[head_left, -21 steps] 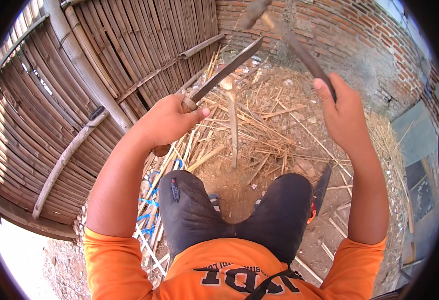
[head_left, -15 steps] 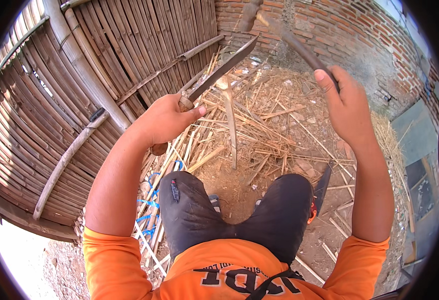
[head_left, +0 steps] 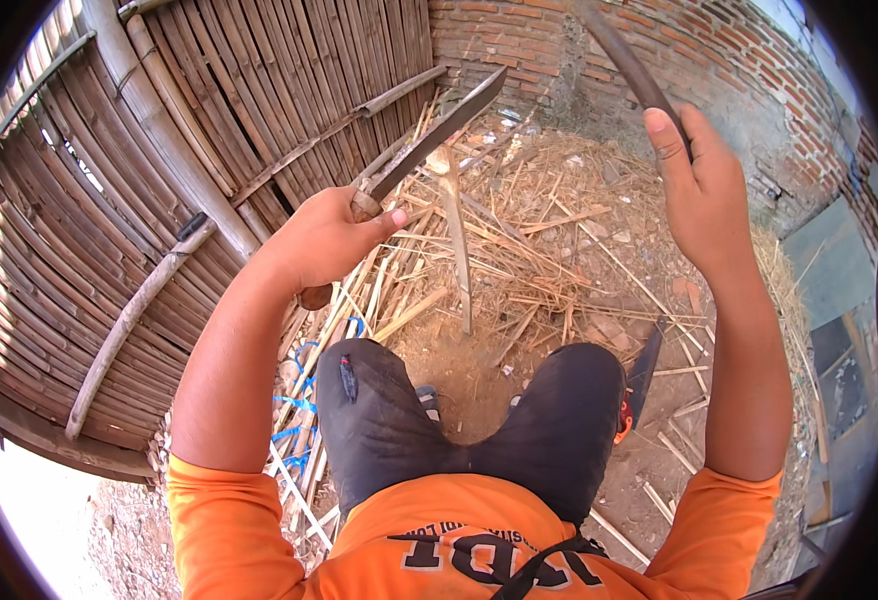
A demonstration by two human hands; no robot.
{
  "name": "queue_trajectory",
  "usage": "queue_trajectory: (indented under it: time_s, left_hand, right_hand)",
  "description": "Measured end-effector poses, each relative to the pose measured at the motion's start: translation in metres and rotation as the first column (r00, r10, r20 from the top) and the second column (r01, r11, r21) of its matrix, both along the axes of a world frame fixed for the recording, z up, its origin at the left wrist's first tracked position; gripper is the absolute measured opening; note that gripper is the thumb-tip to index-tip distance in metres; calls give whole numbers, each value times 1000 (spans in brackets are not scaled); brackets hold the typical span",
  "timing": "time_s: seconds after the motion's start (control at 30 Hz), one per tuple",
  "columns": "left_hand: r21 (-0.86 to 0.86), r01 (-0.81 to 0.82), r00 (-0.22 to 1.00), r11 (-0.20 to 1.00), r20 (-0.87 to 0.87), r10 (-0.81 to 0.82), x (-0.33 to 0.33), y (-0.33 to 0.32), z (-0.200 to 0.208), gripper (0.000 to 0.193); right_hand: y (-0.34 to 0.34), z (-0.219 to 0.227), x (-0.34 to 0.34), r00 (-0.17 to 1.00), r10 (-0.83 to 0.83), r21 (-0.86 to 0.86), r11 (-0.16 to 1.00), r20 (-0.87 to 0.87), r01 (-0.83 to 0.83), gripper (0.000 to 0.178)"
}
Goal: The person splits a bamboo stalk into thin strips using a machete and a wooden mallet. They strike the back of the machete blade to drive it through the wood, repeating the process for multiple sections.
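My left hand (head_left: 327, 238) is closed around the wooden handle of a machete (head_left: 439, 133). Its long dark blade slants up and away to the right. Just below the blade stands a pale wooden stake (head_left: 458, 245); whether blade and stake touch, I cannot tell. My right hand (head_left: 704, 190), raised at the right, grips the dark handle of a hammer (head_left: 634, 68). The hammer's far end runs up to the top rim, and its head does not show clearly.
Loose bamboo strips and straw (head_left: 539, 270) cover the ground ahead. A saw (head_left: 645, 365) with an orange handle lies beside my right knee. Blue twine (head_left: 299, 435) lies among strips at the left. A bamboo wall (head_left: 289, 90) rises left, a brick wall (head_left: 649, 60) ahead.
My right hand has moved a little to the right with the hammer, whose head has left the upper part of the view. My left hand and the machete have barely shifted.
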State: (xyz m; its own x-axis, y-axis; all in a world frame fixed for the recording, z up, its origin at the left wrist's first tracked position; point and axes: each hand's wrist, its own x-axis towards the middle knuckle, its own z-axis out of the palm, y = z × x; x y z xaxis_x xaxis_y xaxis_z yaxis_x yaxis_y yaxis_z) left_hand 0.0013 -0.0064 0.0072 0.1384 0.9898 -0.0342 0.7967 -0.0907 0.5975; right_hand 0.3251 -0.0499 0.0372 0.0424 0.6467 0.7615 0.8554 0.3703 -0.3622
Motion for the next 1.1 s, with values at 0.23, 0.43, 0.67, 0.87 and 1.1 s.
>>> queue_trajectory:
  time_s: [0.23, 0.43, 0.67, 0.87, 1.1]
  left_hand:
    - [106, 52, 998, 993, -29, -50, -4, 6, -12, 59]
    - [75, 55, 998, 996, -12, -54, 2, 2, -11, 59]
    - [71, 41, 998, 997, -43, -38, 4, 1, -8, 58]
    - [94, 55, 998, 994, -19, -54, 0, 4, -19, 57]
    - [64, 62, 998, 996, -12, -61, 0, 2, -11, 54]
  right_hand:
    - [-1, -7, -4, 974, 7, -218, 975, 227, 43, 49]
    - [-4, 9, -3, 998, 52, 2, 999, 37, -52, 48]
    - [6, -4, -7, 970, 4, -170, 985, 241, 38, 52]
    - [-6, 13, -15, 996, 88, 90, 992, -23, -86, 48]
    - [0, -20, -7, 984, 23, -146, 989, 175, 3, 47]
